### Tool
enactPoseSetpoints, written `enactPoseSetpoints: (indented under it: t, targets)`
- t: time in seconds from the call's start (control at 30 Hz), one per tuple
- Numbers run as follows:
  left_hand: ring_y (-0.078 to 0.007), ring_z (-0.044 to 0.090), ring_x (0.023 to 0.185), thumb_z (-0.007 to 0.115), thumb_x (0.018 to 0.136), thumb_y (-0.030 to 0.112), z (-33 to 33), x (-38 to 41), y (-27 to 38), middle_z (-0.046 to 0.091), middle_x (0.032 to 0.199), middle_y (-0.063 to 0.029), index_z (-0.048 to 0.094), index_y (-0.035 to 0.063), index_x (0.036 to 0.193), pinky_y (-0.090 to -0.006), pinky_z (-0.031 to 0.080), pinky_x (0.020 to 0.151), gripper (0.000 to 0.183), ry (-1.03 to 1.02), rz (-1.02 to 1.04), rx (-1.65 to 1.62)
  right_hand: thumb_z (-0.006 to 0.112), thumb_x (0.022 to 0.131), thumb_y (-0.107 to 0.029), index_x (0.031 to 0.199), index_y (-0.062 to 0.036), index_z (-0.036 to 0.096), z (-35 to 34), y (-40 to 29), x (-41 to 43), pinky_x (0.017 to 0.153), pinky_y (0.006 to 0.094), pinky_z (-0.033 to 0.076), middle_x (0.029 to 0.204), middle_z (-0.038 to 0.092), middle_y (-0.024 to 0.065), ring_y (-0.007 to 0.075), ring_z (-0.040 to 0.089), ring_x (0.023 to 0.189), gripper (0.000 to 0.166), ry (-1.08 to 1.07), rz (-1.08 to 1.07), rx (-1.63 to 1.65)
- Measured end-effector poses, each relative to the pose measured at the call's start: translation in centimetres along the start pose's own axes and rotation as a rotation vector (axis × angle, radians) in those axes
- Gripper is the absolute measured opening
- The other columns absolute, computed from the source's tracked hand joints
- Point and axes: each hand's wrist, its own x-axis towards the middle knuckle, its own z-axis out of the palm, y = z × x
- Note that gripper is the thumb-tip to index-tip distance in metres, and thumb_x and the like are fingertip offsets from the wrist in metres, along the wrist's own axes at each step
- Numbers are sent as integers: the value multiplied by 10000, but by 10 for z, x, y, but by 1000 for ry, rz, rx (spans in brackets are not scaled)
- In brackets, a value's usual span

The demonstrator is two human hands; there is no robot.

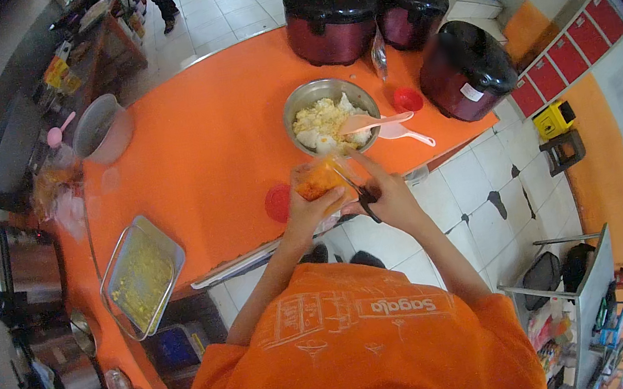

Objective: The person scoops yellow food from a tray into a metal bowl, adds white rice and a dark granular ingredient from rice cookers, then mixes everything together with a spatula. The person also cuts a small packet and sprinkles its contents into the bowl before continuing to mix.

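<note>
My left hand grips a clear plastic packet of orange-red food, at the front edge of the orange table. In my right hand is a pair of scissors with black handles, the blades lying against the packet's right side. Just beyond the packet stands a steel bowl holding white rice and a pale yellow crumbly food. A pinkish rice paddle rests in that bowl. To its right lies a white paddle. A red round lid or dish sits beside my left hand.
Dark red rice cookers stand along the far right, near a small red cup. On the left are a grey tub and a tray with yellow residue. Another person's legs show on the tiled floor beyond.
</note>
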Motion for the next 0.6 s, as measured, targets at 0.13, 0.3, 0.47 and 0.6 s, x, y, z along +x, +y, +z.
enactPoseSetpoints:
  t: [0.13,0.3,0.47,0.6]
  targets:
    - [-175,523,908,643,667,-11,-10,15,-10,512,999,-60,359,97,1123,-301,451,765,549,-25,-39,41,696,614,-391,1179,-111,421,2,14,25,595,380,434,719,576,150,331,560,652,687,-159,4,-28]
    - [-124,492,919,652,684,26,-27,34,-22,477,1002,-41,351,75,1065,-253,430,768,488,-10,-78,50,648,680,-355,1241,-175,369,-9,-2,52,750,385,416,1017,532,197,347,535,862,652,-252,-57,135]
    - [-137,484,951,640,698,49,-25,57,-21,473,1033,-47,348,69,1109,-254,425,784,505,-33,-116,-3,622,710,-323,1275,-162,316,12,42,84,887,376,346,1154,465,196,307,432,1089,662,-180,-276,81]
    - [-147,499,952,666,675,58,-37,79,-18,483,1048,-58,357,61,1124,-264,431,795,545,-26,-123,154,620,725,-293,1281,-176,314,-8,35,89,738,328,379,974,459,115,223,420,881,646,-312,-48,465]
